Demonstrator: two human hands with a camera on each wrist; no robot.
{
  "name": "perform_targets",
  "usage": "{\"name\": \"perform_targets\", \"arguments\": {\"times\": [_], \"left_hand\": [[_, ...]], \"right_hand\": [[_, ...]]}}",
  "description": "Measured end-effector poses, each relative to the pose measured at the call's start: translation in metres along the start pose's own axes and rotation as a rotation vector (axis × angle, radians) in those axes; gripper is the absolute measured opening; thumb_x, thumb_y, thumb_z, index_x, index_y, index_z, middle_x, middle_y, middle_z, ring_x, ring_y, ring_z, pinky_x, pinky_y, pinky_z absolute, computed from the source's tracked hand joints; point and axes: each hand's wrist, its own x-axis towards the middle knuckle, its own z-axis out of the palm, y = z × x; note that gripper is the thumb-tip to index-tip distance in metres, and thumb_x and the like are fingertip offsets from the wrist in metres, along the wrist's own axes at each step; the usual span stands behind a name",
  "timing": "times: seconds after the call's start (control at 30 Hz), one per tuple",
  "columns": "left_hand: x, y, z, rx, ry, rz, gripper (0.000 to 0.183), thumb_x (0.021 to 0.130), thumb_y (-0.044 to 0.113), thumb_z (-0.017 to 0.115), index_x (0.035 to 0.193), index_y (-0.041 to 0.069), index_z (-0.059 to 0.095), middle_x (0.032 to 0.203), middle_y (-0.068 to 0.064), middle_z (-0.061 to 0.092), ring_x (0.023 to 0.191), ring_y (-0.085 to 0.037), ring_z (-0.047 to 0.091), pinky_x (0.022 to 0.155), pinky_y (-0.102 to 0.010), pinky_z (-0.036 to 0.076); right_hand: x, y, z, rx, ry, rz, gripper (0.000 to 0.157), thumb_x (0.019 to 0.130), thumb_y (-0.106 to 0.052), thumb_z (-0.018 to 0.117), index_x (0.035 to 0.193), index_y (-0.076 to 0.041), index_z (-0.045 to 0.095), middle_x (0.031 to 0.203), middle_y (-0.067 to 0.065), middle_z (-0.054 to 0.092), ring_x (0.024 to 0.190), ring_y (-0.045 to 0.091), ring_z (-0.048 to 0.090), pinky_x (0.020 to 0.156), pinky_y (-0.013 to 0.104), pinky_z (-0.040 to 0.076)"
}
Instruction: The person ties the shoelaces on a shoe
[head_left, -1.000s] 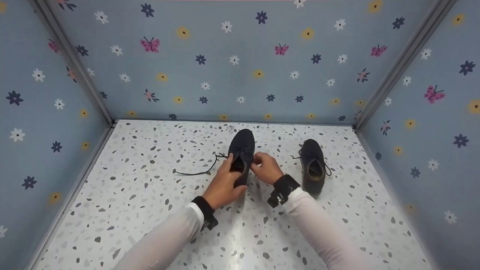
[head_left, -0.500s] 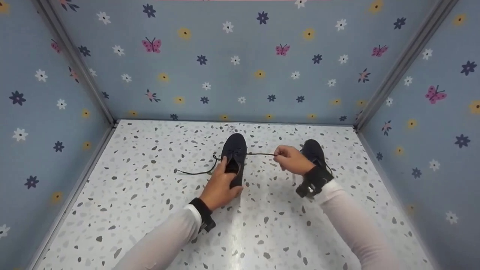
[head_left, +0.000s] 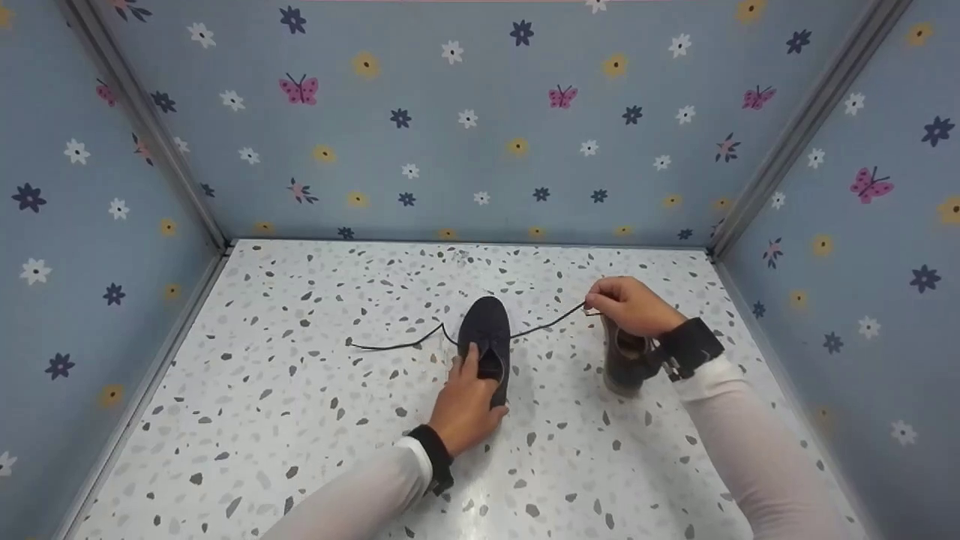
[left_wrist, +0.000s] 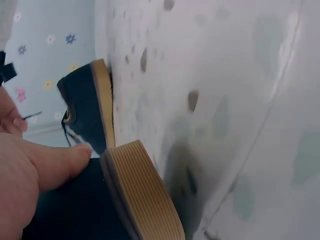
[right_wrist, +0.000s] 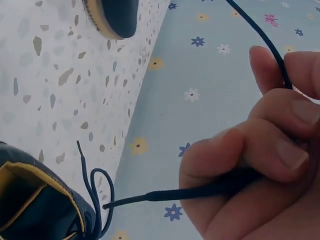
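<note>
A dark navy lace-up shoe (head_left: pixel 485 319) stands on the speckled floor, toe pointing away. My left hand (head_left: pixel 463 409) grips its rear part, fingers along the left side by the opening. In the left wrist view, the thumb (left_wrist: pixel 67 160) presses the heel above the ribbed tan sole (left_wrist: pixel 145 192). Off to the right, my right hand (head_left: pixel 631 306) pinches the shoe's right shoelace (head_left: pixel 551 325), drawn out sideways. The lace's tip (right_wrist: pixel 165 195) sticks out below the curled fingers in the right wrist view. Another lace (head_left: pixel 390 346) trails loose to the left.
A matching second shoe (head_left: pixel 624 371) stands to the right, partly hidden under my right hand and wrist. Its lace is looped and tied-looking in the right wrist view. Flower-patterned panels (head_left: pixel 450 150) enclose the floor at the back and both sides.
My right hand has pulled the right lace outward, away from the shoe to the right. The held shoe and my left hand have shifted closer to me.
</note>
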Motion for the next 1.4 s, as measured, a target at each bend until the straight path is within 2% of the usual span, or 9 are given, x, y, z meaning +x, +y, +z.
{"name": "perform_targets", "arguments": {"times": [0.3, 0.47, 0.57, 0.7, 0.8, 0.87, 1.03, 1.27, 1.4], "left_hand": [[-0.014, 0.011, 0.015, 0.097, 0.052, 0.033, 0.037, 0.085, 0.039, 0.085, 0.103, 0.007, 0.077, 0.165, -0.033, 0.031, 0.142, -0.061, 0.042, 0.084, -0.061, 0.061], [-0.011, 0.004, 0.004, 0.092, 0.003, 0.053, 0.067, 0.086, 0.060, 0.079, 0.120, 0.004, 0.066, 0.164, -0.030, 0.037, 0.139, -0.053, 0.050, 0.099, -0.058, 0.057], [-0.003, -0.007, -0.010, 0.002, -0.037, 0.036, 0.070, 0.094, 0.067, 0.064, 0.127, 0.006, 0.056, 0.146, -0.023, 0.057, 0.125, -0.040, 0.062, 0.100, -0.054, 0.056], [0.015, -0.029, -0.030, -0.100, -0.109, 0.075, 0.043, 0.106, 0.040, 0.050, 0.137, 0.010, 0.050, 0.125, -0.013, 0.066, 0.114, -0.028, 0.066, 0.100, -0.048, 0.055], [0.030, -0.044, -0.039, -0.098, -0.181, 0.114, 0.044, 0.101, 0.015, 0.052, 0.145, 0.012, 0.050, 0.134, -0.010, 0.066, 0.125, -0.025, 0.065, 0.109, -0.045, 0.052], [0.037, -0.051, -0.042, -0.082, -0.202, 0.139, 0.048, 0.096, 0.006, 0.055, 0.143, 0.013, 0.054, 0.135, -0.007, 0.066, 0.128, -0.024, 0.064, 0.111, -0.043, 0.051], [0.047, -0.060, -0.037, -0.040, -0.134, 0.200, 0.033, 0.095, 0.005, 0.067, 0.126, 0.012, 0.063, 0.122, -0.006, 0.069, 0.112, -0.022, 0.069, 0.099, -0.041, 0.057], [0.053, -0.065, -0.030, -0.002, -0.100, 0.153, 0.015, 0.093, 0.009, 0.069, 0.107, 0.013, 0.065, 0.101, -0.004, 0.067, 0.092, -0.020, 0.067, 0.084, -0.040, 0.058], [0.054, -0.070, -0.034, 0.031, -0.064, 0.140, 0.005, 0.092, 0.012, 0.073, 0.095, 0.013, 0.068, 0.091, -0.002, 0.064, 0.082, -0.017, 0.061, 0.077, -0.038, 0.056]], "right_hand": [[0.003, 0.001, 0.005, -0.015, 0.040, 0.014, 0.023, 0.107, -0.022, 0.058, 0.095, -0.010, 0.073, 0.086, 0.006, 0.066, 0.074, 0.018, 0.052, 0.072, 0.034, 0.044], [0.001, 0.004, 0.007, -0.023, 0.042, 0.013, 0.024, 0.106, -0.022, 0.058, 0.097, -0.007, 0.074, 0.081, 0.002, 0.062, 0.070, 0.017, 0.051, 0.069, 0.033, 0.043], [0.000, 0.006, 0.007, -0.029, 0.035, 0.006, 0.026, 0.106, -0.022, 0.058, 0.098, -0.004, 0.074, 0.083, 0.004, 0.064, 0.069, 0.017, 0.050, 0.068, 0.032, 0.043], [-0.002, 0.007, 0.006, -0.035, 0.027, -0.001, 0.026, 0.107, -0.023, 0.058, 0.100, -0.005, 0.075, 0.088, 0.009, 0.068, 0.070, 0.017, 0.050, 0.068, 0.033, 0.043], [-0.003, 0.008, 0.007, -0.036, 0.027, -0.002, 0.025, 0.107, -0.024, 0.058, 0.099, -0.008, 0.076, 0.088, 0.008, 0.067, 0.071, 0.017, 0.050, 0.069, 0.033, 0.043], [-0.003, 0.008, 0.008, -0.031, 0.026, -0.004, 0.024, 0.107, -0.023, 0.059, 0.098, -0.009, 0.076, 0.087, 0.005, 0.065, 0.072, 0.017, 0.051, 0.069, 0.033, 0.043], [-0.004, 0.008, 0.011, -0.007, 0.019, -0.001, 0.023, 0.106, -0.022, 0.059, 0.097, -0.009, 0.075, 0.088, 0.006, 0.066, 0.072, 0.017, 0.051, 0.069, 0.032, 0.044], [-0.014, 0.010, 0.021, -0.024, -0.032, -0.004, 0.021, 0.106, -0.021, 0.060, 0.097, -0.008, 0.074, 0.076, -0.001, 0.060, 0.066, 0.013, 0.052, 0.067, 0.031, 0.045], [-0.019, 0.010, 0.032, -0.116, -0.054, -0.052, 0.017, 0.102, -0.020, 0.066, 0.088, -0.015, 0.074, 0.074, -0.005, 0.063, 0.068, 0.009, 0.055, 0.068, 0.029, 0.047]]}}
